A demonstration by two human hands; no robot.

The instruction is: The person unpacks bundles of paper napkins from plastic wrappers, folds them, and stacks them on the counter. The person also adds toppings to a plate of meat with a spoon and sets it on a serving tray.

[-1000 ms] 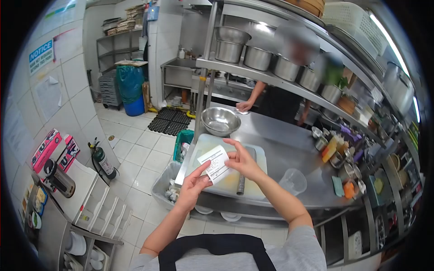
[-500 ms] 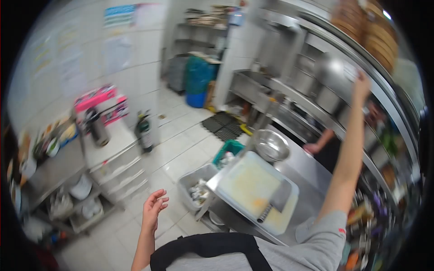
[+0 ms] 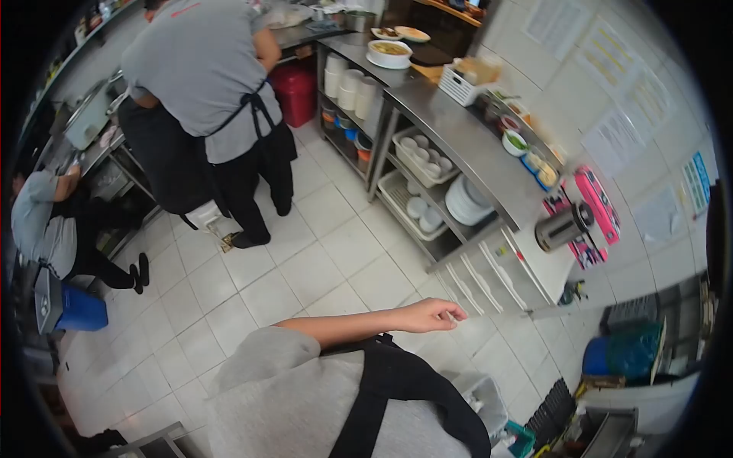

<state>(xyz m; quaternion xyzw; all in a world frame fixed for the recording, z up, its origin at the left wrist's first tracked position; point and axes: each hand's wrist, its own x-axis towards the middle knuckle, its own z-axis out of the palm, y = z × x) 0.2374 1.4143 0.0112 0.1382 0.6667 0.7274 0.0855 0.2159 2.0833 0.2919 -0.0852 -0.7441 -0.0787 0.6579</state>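
My left hand reaches across in front of my body at waist height. Its fingers are loosely bent and a little apart, with nothing in them. Close by stands a white drawer unit, which the hand does not appear to touch. A steel thermos jug and a pink box rest on top of that unit. Below the hand, partly hidden by my apron strap, is a grey bin with waste in it. My right hand is out of view.
A steel counter holds a white basket and small bowls, with cups and plates on its shelves. Further along is a dish of food. Two co-workers occupy the left side. A blue bin stands near one.
My view has swung left, away from the cutting board and cleaver to the counter and co-workers. My right hand, raised to a metal lid before, has left the view. My left hand stays empty.
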